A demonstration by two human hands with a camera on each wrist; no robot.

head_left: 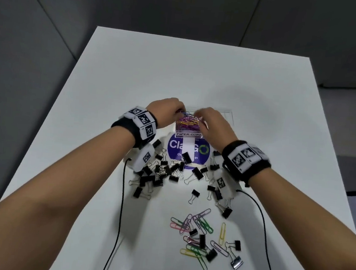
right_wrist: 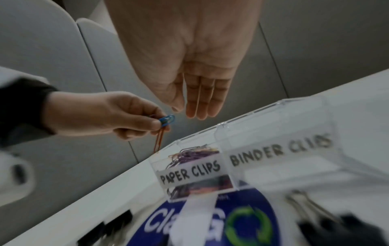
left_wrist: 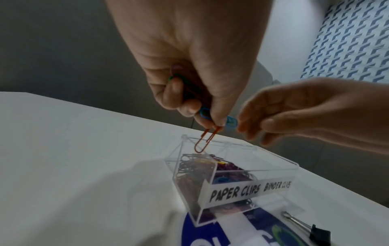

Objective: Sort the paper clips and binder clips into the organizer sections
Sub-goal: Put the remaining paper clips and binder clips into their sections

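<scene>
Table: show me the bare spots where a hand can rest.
The table is bare beyond the organizer and along its left edge. Crowded: binder clips just before the organizer, and paper clips nearer the right forearm.

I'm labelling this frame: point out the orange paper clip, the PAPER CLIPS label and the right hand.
orange paper clip [left_wrist: 55, 144]: left wrist view, lower loop.
PAPER CLIPS label [left_wrist: 234, 193]: left wrist view, middle of lettering.
right hand [right_wrist: 189, 66]: right wrist view, palm.
</scene>
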